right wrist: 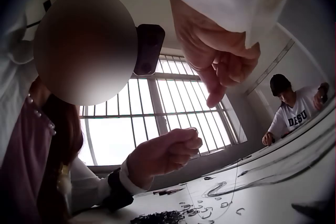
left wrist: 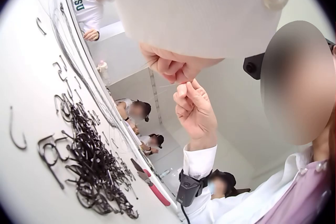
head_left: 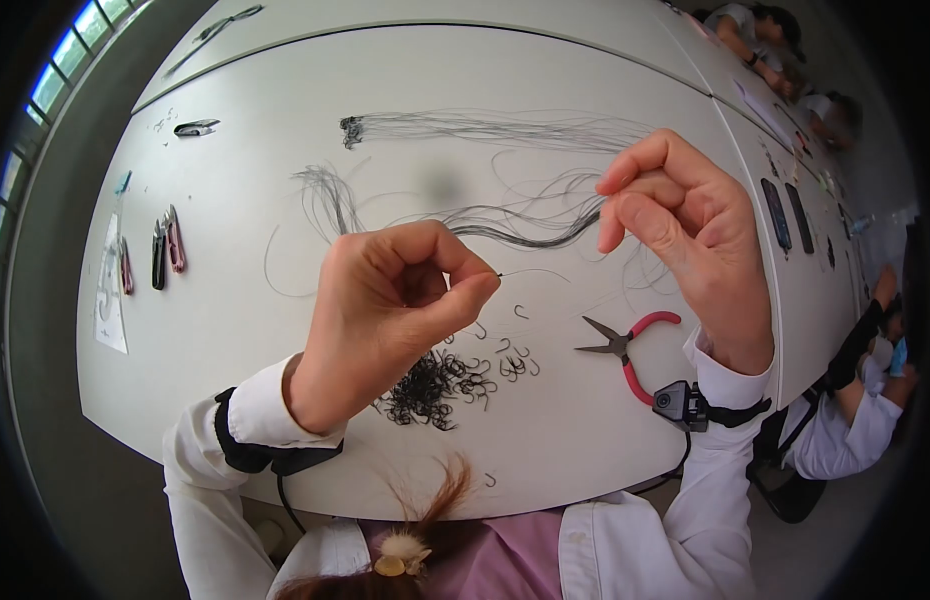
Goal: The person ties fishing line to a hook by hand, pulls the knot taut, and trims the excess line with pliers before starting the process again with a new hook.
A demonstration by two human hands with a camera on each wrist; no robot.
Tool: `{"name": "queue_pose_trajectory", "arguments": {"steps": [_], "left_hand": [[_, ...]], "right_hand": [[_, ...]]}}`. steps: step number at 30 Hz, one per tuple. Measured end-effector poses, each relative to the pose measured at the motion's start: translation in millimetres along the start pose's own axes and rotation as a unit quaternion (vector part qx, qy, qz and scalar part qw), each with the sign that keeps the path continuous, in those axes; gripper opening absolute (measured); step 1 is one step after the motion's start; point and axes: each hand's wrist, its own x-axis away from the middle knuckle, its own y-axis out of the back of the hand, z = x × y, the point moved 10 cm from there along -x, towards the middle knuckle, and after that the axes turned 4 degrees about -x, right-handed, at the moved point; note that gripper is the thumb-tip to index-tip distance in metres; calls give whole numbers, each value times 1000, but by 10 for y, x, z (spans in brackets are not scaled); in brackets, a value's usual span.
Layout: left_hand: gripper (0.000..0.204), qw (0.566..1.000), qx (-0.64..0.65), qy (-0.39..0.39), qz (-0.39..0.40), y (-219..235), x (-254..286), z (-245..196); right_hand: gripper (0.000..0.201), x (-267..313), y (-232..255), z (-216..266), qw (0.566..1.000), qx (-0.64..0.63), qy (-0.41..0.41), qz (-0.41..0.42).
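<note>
Over white table [head_left: 235,330], apparently positioning thin line [head_left: 533,270], pinched mid-frame by left hand [head_left: 380,315], apart from right hand [head_left: 703,230], upper right, of unclear hold. Next, calls for steady tension.

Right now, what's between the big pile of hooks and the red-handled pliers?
A few loose hooks beside the pile, then bare white tabletop up to the pliers. The head view shows it.

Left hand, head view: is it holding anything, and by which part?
The left hand pinches something small between thumb and forefinger; a dark tip pokes out, a thin line beside it. Fingers hide the rest; which part cannot be told.
</note>
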Motion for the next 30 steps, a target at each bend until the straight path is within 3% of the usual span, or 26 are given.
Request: {"name": "queue_pose_trajectory", "arguments": {"steps": [5,8,10,14,19,25,28,30], "left_hand": [[9,998,-54,-29,-9,4,36,-60],[9,998,-56,-32,0,-13,37,-69],[9,997,-61,-38,7,-26,41,-80],[10,997,-63,-36,17,-49,44,-69],[10,996,-72,-40,30,-76,66,-100],[9,994,-86,-51,38,-95,77,-105],[7,987,-116,-106,16,-60,83,-211],[5,978,-142,-155,3,-50,112,-325]], "right_hand": [[7,66,-203,6,998,41,-56,-4],[6,69,-129,21,998,39,-25,-52],[9,66,-149,177,996,35,67,-51],[14,72,-163,159,996,30,71,-52],[21,57,-316,73,995,94,17,17],[30,37,-272,-31,990,120,-66,25],[25,40,-276,-65,995,93,-15,42],[24,36,-333,-62,997,51,-24,55]]}}
